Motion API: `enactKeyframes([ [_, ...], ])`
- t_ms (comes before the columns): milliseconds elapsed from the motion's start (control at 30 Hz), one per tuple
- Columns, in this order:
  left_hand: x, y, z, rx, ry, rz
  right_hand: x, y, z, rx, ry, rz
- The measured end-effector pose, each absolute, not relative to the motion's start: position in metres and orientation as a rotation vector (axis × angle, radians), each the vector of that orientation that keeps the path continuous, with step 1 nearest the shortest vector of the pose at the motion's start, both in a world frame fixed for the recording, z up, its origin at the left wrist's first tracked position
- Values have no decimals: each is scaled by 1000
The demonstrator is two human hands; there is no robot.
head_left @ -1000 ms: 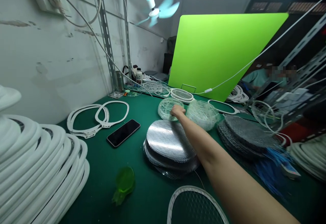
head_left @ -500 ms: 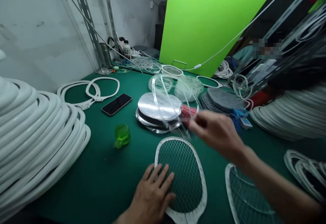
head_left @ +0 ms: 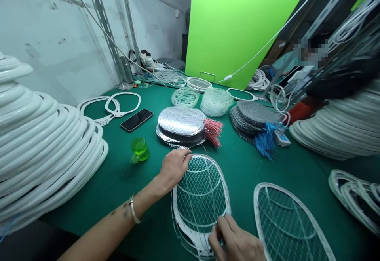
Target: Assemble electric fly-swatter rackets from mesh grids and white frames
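A white racket-shaped frame with dark mesh [head_left: 200, 195] lies on the green table in front of me, a clear plastic grid laid over it. My left hand [head_left: 173, 167] grips the frame's far left rim, fingers curled. My right hand [head_left: 234, 241] pinches the clear grid and frame near the handle end at the bottom. A second meshed frame [head_left: 289, 225] lies to the right, untouched.
Behind are a stack of silver mesh discs with red wires [head_left: 181, 126], dark mesh discs with blue wires [head_left: 255, 118], piles of clear grids [head_left: 216, 101], a phone [head_left: 137, 119] and a green cup [head_left: 139, 150]. Tall stacks of white frames [head_left: 44, 146] stand at the left and right. Another person sits beyond the green board [head_left: 240, 27].
My right hand brought a clear grid from the far pile and laid it on the frame. My left hand shifted from lying flat on the mesh to gripping the rim.
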State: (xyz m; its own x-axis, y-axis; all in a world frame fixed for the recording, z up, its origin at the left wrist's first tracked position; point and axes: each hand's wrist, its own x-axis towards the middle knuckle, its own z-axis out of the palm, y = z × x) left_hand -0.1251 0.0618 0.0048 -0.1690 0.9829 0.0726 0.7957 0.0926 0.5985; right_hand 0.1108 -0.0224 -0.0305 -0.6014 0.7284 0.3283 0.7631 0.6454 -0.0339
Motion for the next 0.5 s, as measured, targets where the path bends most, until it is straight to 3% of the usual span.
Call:
enactKeyframes([
  [500,-109,102,-26,1886,2122,538,106,-6,-39,-1206,-2599,-224],
])
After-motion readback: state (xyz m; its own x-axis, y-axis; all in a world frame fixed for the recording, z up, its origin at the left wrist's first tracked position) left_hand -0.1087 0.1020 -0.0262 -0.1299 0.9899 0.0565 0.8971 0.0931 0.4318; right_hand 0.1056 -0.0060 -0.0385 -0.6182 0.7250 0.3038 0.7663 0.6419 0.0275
